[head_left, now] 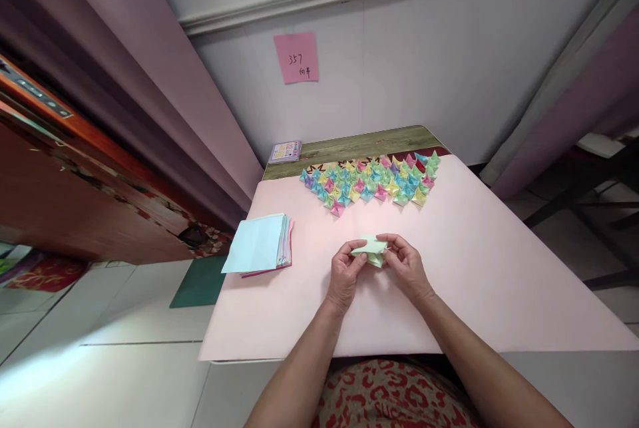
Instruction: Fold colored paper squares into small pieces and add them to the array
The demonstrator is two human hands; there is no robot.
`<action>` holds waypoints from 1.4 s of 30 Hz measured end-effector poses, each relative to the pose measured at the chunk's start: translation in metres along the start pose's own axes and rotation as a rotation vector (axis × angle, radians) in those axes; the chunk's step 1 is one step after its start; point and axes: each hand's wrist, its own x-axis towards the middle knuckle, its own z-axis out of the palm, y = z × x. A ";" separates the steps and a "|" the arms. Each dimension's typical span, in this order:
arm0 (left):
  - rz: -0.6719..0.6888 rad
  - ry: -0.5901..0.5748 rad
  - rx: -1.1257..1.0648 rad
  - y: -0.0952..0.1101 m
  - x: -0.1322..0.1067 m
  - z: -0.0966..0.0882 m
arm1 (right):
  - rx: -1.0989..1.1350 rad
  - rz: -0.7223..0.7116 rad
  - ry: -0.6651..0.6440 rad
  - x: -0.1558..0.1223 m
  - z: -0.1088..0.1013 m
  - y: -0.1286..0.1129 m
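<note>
Between my two hands is a partly folded piece of pale green paper [370,246], held just above the pink tabletop. My left hand [345,271] pinches its left side, thumb below and fingers at the upper edge. The right side is gripped by my right hand [405,264], with the index finger along the top and the thumb near the right corner. Loose flaps of the paper show under the main fold. Beyond my hands, several rows of small folded paper pieces [369,185] in green, blue, yellow, pink and purple lie close together.
To the left a stack of square paper [255,241], light blue on top, lies on the pink table cover [469,295]. A small printed pack [285,152] sits at the far left corner. On the wall hangs a pink note [296,57]. A purple curtain [200,82] borders the table's left side.
</note>
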 end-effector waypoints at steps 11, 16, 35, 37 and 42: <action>0.055 0.069 0.005 -0.005 0.002 0.002 | -0.029 0.068 0.086 0.001 0.001 -0.001; 0.046 0.058 0.012 -0.004 0.001 0.003 | -0.034 0.088 0.111 0.001 -0.001 0.001; 0.108 0.088 0.158 -0.001 -0.002 0.002 | -0.129 0.003 0.050 0.000 -0.002 0.008; 0.087 0.069 0.147 0.000 -0.003 0.002 | -0.181 -0.015 0.038 0.000 -0.004 0.007; 0.010 0.020 0.098 0.001 -0.004 0.003 | -0.111 -0.033 -0.041 -0.001 -0.004 0.006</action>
